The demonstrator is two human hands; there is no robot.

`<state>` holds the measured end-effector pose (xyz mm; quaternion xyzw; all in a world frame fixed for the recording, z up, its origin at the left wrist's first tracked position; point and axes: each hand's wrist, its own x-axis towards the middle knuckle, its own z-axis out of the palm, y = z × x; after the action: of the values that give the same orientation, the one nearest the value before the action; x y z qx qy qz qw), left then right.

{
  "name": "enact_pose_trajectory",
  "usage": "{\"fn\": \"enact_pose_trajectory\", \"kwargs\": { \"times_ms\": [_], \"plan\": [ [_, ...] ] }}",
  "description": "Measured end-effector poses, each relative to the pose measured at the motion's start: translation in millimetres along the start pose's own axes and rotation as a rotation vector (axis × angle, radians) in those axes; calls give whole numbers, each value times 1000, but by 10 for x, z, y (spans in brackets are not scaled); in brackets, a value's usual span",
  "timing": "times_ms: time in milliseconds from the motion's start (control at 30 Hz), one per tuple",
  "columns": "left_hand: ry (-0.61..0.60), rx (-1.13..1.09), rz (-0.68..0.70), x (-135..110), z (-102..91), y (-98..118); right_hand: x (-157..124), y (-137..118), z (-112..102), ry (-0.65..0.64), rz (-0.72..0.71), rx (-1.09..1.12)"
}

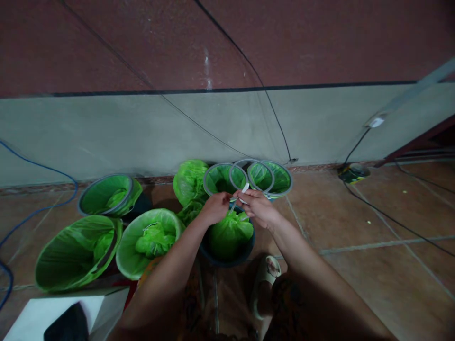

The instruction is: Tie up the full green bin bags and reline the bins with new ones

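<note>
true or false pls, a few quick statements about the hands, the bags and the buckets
1. The left hand and right hand meet above a dark bucket. True.
2. The bag in that bucket is blue. False: it is green.
3. A white strip is held between the two hands. True.
4. The buckets stand on a table. False: they stand on the tiled floor, by the wall.
5. A blue cable runs along the left side. True.
</note>
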<state>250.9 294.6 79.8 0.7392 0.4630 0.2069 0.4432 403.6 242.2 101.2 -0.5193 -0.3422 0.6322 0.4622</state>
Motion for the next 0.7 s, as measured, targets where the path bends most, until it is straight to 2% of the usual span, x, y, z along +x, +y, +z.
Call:
{"fn": "enact_pose_trajectory", "kwargs": {
  "times_ms": [67, 100, 267, 367, 467, 533, 633, 700],
  "plan": [
    [-170, 11, 48, -23, 110, -61, 3, -21, -32, 25, -22, 110],
    [-202, -8, 62, -32, 164, -85, 2, -31, -43, 25, -34, 155],
    [-166, -174, 31, -22, 360, -160, -5, -85, -68, 30, -73, 253],
    [-101, -297, -76, -11, 446, -193, -8, -118, -59, 114, -139, 287],
    [-48, -308, -192, -17, 539, -239, -19, -130, -13, 151, -196, 321],
    [-94, -249, -159, -35, 594, -264, -31, -125, 36, 94, -209, 333],
    [-216, -143, -20, -87, 650, -264, -39, -118, 90, 2, -222, 342],
    [-305, -61, 66, -132, 665, -237, -33, -126, 88, 7, -227, 349]
  ]
}}
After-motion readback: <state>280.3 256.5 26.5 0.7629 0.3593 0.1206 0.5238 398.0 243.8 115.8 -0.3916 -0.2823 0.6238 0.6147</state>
